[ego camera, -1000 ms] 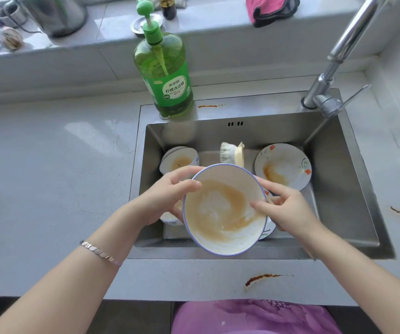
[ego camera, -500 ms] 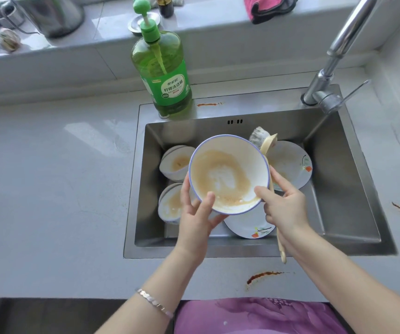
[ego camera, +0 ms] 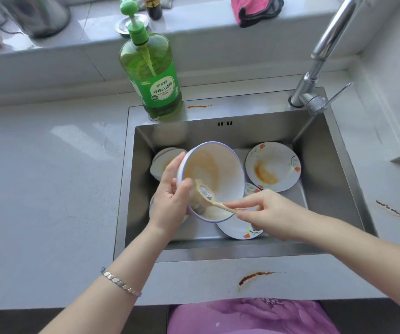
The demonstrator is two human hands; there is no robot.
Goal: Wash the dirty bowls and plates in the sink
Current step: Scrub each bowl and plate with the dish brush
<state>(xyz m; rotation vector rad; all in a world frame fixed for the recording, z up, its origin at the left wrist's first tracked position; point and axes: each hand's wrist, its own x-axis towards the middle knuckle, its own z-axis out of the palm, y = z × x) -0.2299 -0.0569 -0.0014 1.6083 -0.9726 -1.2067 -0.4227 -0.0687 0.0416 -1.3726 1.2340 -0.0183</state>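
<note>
Left hand (ego camera: 170, 201) gripping stained bowl (ego camera: 218, 165), right hand (ego camera: 266, 213) pinching brush (ego camera: 206, 197) inside

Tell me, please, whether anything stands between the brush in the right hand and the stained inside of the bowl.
Nothing visible does. The left hand holds the bowl tilted above the sink, opening toward the right hand, which pinches the brush by its handle; its head lies inside the bowl, on the stained wall.
</note>
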